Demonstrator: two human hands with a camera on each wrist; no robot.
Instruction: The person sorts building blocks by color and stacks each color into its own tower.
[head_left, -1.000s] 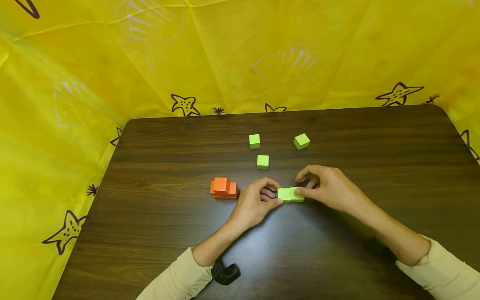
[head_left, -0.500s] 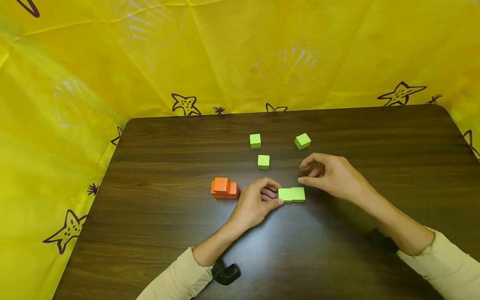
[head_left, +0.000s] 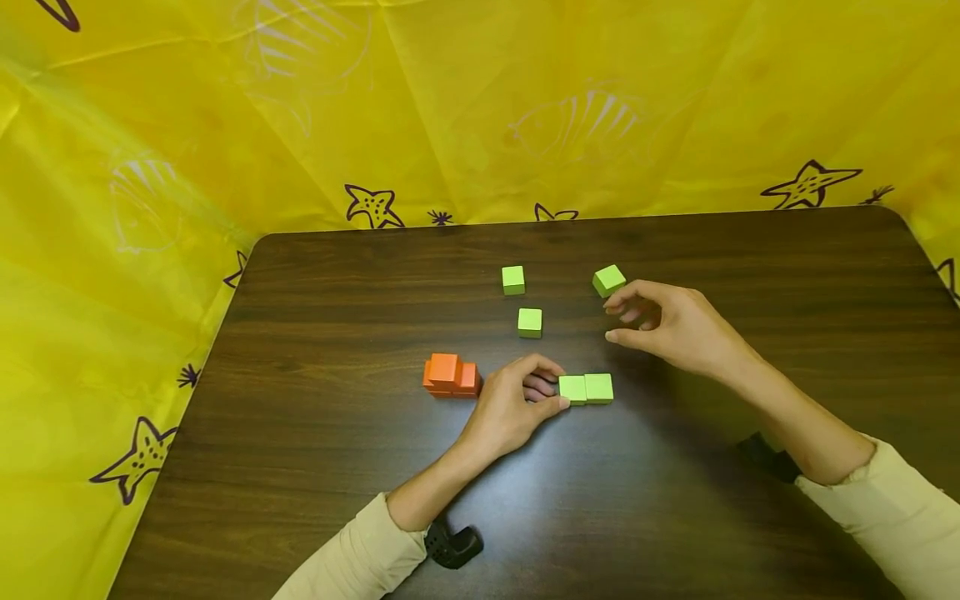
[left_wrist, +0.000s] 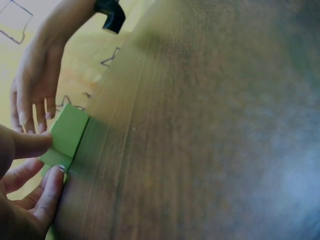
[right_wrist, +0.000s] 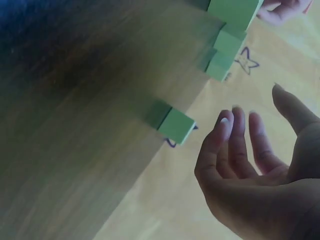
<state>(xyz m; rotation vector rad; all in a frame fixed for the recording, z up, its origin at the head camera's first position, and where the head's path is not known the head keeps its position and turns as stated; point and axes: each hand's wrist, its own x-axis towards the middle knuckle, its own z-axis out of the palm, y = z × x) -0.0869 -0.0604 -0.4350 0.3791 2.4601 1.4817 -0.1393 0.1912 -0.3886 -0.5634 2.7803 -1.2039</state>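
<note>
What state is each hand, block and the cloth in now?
Left hand: pinches the left block of the green pair
Right hand: fingers bent, holding nothing
Green pair: side by side, touching
Far-left green cube: loose, standing apart
Nearest loose green cube: standing apart
Far-right green cube: loose, turned askew
Orange blocks: stacked
Yellow cloth: creased

Head view looking down, wrist views nearer — all sharing green blocks [head_left: 597,389]
</note>
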